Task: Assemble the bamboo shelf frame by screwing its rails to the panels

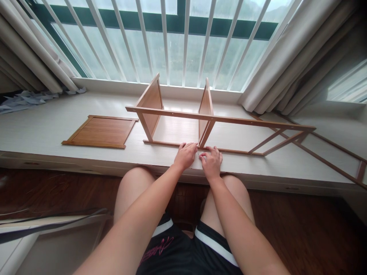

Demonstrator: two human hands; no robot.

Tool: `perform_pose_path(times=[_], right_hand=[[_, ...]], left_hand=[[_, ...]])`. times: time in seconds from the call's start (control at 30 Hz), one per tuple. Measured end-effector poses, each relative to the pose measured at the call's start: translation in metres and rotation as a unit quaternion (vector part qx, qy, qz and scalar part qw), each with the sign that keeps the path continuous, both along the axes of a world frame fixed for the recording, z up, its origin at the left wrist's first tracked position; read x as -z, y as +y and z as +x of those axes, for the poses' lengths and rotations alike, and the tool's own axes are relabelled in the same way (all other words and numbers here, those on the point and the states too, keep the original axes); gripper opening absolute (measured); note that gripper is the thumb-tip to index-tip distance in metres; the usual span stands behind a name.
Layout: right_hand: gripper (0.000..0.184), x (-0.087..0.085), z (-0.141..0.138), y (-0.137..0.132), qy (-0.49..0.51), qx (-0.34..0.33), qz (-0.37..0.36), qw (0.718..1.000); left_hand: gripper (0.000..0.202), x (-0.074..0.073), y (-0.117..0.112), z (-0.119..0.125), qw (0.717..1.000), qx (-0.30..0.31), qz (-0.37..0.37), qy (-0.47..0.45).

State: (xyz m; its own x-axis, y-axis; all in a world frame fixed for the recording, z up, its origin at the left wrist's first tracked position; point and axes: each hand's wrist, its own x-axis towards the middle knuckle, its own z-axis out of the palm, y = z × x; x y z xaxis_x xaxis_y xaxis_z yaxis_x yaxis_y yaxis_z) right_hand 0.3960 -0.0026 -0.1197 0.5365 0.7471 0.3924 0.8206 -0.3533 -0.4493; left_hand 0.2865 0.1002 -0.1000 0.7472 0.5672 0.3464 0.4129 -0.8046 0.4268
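A wooden shelf frame (241, 121) lies on its side on the white window ledge, with two slatless panels (151, 95) standing upright between its long rails. My left hand (186, 154) is closed over the near lower rail (164, 144), its fingertips at the joint below the right panel (205, 101). Close beside it, my right hand (211, 162) pinches a thin metal piece, apparently a hex key (198, 152), between thumb and forefinger. The tip of that piece meets the rail by my left fingertips; its exact seat is too small to make out.
A loose wooden panel (100, 131) lies flat on the ledge (37, 130) at the left. Another wooden frame (338, 147) leans at the far right, partly behind the shelf frame. Curtains (275, 72) hang at both sides of the barred window. My knees touch the ledge's front.
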Motion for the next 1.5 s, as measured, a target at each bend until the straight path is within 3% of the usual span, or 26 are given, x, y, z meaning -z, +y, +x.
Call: perform_pose_path(times=[0.6,0.8,1.1,1.5], right_hand=[[0.019,-0.005,0.005,0.003,0.021,0.004,0.09,0.996],[0.019,-0.009,0.009,0.008,0.095,-0.061,0.132,0.985],[0.016,-0.009,0.013,0.004,0.114,-0.129,0.11,0.979],[0.01,-0.009,0.009,0.004,0.085,-0.139,0.122,0.979]], left_hand=[[0.029,-0.005,-0.001,-0.001,1.0,0.005,0.002,0.001],[0.031,-0.003,0.0,0.001,1.0,0.001,0.006,0.003],[0.031,-0.002,0.0,0.002,1.0,-0.003,0.004,0.003],[0.03,-0.001,0.0,0.002,1.0,-0.003,0.01,0.001]])
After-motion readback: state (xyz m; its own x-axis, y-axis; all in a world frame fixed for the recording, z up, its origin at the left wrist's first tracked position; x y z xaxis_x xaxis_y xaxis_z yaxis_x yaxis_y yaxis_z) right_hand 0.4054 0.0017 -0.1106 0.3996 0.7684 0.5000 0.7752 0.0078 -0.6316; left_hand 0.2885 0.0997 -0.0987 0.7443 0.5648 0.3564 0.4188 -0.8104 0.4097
